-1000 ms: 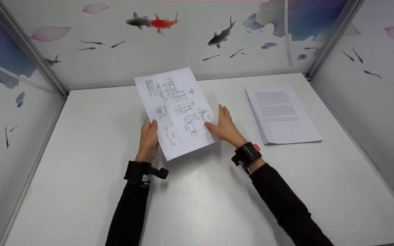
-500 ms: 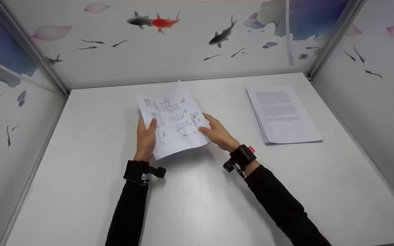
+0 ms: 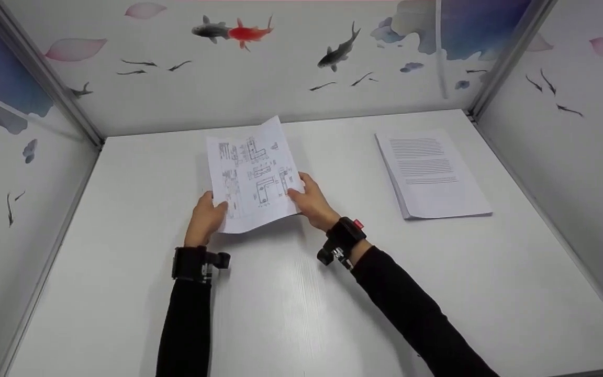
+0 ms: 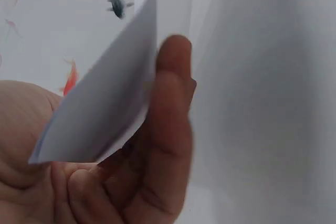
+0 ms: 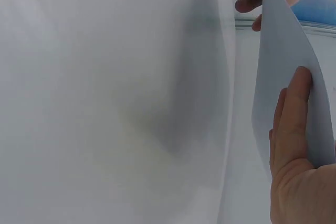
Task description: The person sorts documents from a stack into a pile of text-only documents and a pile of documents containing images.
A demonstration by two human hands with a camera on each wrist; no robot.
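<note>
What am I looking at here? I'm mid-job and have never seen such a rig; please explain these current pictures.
There is no machine: you see a person's left hand and right hand, both bare. The wide picture comes from a camera worn on the head, looking forward and down. The two close ones come from cameras worn on the wrists; black units show there in the wide view.

Both hands hold a paper with line drawings, by opposite sides, thumbs on the printed face, fingers behind. It is bent; whether it is several sheets, I cannot tell.

On the white table, to the right, lies a stack of paper with text on top. Fish-patterned walls stand at the back and sides.
</note>
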